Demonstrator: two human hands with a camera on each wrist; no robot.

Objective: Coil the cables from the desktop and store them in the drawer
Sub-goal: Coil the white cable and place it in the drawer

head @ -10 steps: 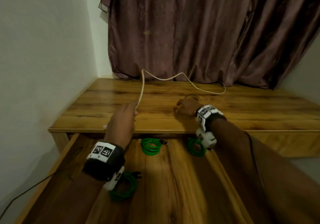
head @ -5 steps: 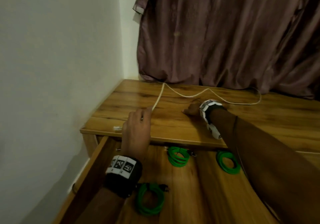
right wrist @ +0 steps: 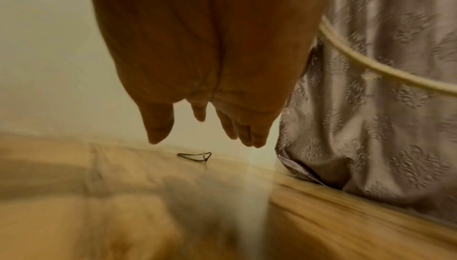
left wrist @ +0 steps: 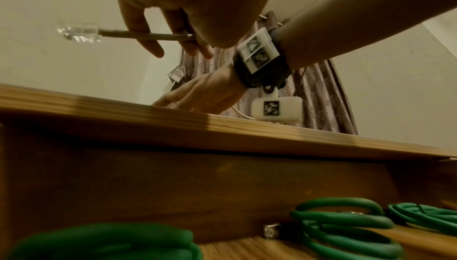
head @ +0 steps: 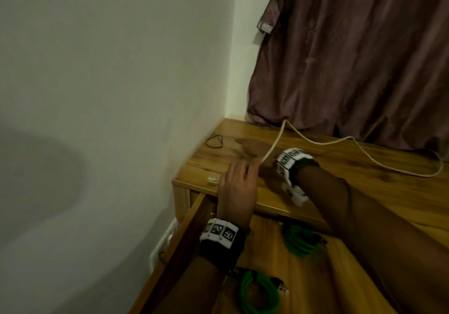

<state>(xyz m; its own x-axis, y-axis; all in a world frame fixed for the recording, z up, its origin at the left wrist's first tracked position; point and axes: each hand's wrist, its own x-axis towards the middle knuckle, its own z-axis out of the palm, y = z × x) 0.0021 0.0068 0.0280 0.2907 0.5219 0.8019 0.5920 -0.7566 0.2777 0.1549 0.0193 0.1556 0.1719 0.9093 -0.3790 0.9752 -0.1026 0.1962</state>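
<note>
L hand [left wrist: 188,10] pinches beige cable [left wrist: 138,35] (clear plug end), green coils [left wrist: 346,227] below

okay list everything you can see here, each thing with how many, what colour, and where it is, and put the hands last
white cable: one, cream white, looped across the desktop, clear plug end past the left hand
green cable coils: three, green, lying in the open drawer
black band: one, black, thin loop on the desktop near the wall corner
desktop: one, brown wood, above the drawer
drawer: one, brown wood, pulled open
curtain: one, dull mauve, behind the desk
wall: one, off-white, left of the desk
left hand: one, pinches the white cable near its plug
right hand: one, fingers straight, reaching toward the black band
</note>
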